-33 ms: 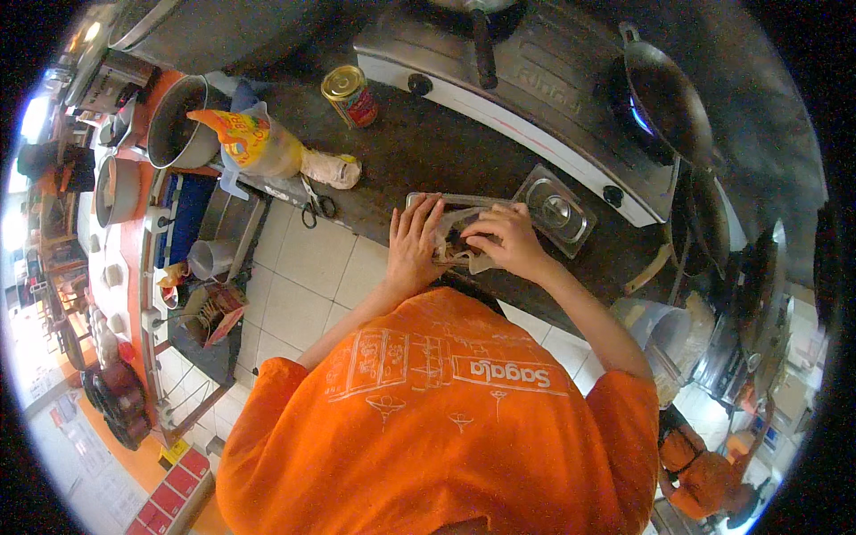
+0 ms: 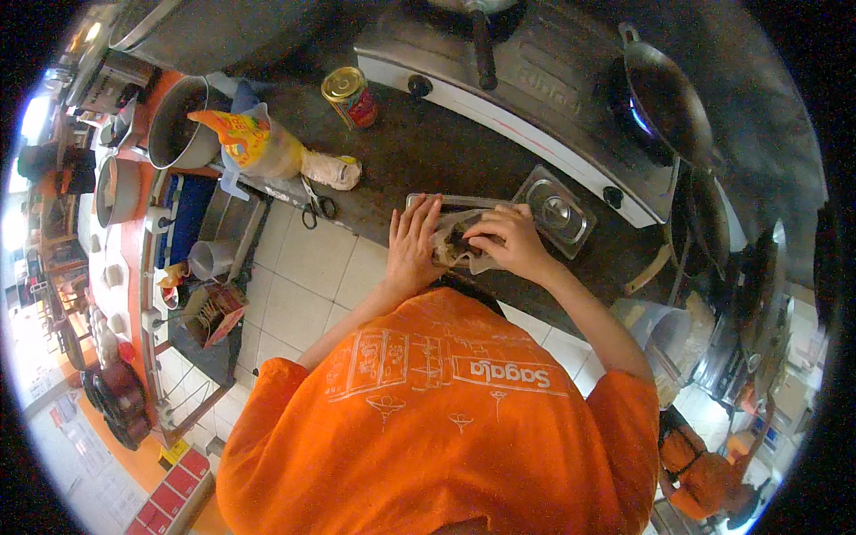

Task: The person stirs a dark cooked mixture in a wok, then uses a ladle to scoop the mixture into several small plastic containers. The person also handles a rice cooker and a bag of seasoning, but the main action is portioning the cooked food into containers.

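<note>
Both hands [image 2: 415, 241] touch a translucent plastic bag [image 2: 481, 263].

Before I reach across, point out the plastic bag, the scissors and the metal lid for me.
Plastic bag [image 2: 446, 249]: head view, its crinkled side beside the left hand [image 2: 414, 237].
Scissors [image 2: 316, 201]: head view, where blades meet handles.
Metal lid [image 2: 558, 210]: head view, its round central recess.

A crumpled, translucent whitish bag [image 2: 448, 251] gapes just above and right of the frame's centre, dark contents [image 2: 458, 238] showing, against a rectangular container's pale rim [image 2: 473, 201].
</note>
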Available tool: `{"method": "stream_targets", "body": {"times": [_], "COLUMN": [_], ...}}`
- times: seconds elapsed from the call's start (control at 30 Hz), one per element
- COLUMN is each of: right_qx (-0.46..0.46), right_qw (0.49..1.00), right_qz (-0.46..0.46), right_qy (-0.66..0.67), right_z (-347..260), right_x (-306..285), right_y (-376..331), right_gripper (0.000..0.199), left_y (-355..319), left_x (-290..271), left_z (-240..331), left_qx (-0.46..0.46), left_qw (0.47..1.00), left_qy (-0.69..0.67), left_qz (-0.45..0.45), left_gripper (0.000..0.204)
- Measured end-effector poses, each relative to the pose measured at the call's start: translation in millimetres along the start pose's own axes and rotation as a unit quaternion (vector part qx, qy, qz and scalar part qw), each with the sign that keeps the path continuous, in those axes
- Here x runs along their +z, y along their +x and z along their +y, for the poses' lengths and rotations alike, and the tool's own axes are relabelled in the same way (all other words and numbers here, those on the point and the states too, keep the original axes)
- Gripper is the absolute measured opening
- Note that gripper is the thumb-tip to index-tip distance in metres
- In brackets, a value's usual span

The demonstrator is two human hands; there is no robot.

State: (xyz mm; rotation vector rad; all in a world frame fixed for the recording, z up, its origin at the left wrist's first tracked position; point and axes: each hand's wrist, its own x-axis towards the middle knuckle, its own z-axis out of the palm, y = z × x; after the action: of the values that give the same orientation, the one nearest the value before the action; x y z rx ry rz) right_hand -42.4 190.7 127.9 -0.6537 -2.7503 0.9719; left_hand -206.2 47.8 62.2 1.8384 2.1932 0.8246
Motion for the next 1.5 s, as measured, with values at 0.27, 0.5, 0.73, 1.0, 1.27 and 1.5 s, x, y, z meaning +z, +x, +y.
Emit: {"method": "stream_targets", "body": {"times": [0.27,0.5,0.73,1.0,1.27,1.5], "right_qx": [0.032,0.009,0.057,0.076,0.111,0.236], "right_qw": [0.999,0.996,0.993,0.977,0.949,0.902], "right_qz": [0.026,0.086,0.103,0.156,0.291,0.35], "right_qy": [0.014,-0.031,0.009,0.124,0.056,0.09], "right_z": [5.9,7.4,6.0,2.5,51.7,148.1], "right_x": [-0.8,-9.1,-26.0,-123.4,-263.6,-345.6], "right_y": [-8.7,-22.0,-29.1,-35.9,-30.0,-53.0], "right_gripper": [0.011,0.014,0.013,0.013,0.02,0.026], "left_y": [5.9,46.3,62.2,120.4,263.3,334.9], "left_x": [-27.0,-50.7,-45.9,-101.4,-109.2,-72.6], "left_z": [6.6,-14.1,0.1,69.8,149.4,162.8], "left_qx": [0.019,0.18,0.167,0.155,0.237,0.181], "left_qw": [0.997,0.967,0.962,0.969,0.964,0.973], "left_qy": [-0.063,0.044,-0.039,-0.001,0.094,0.11], "left_qz": [-0.032,-0.173,-0.213,-0.194,-0.07,-0.092], "left_gripper": [0.12,0.13,0.134,0.133,0.129,0.133]}}
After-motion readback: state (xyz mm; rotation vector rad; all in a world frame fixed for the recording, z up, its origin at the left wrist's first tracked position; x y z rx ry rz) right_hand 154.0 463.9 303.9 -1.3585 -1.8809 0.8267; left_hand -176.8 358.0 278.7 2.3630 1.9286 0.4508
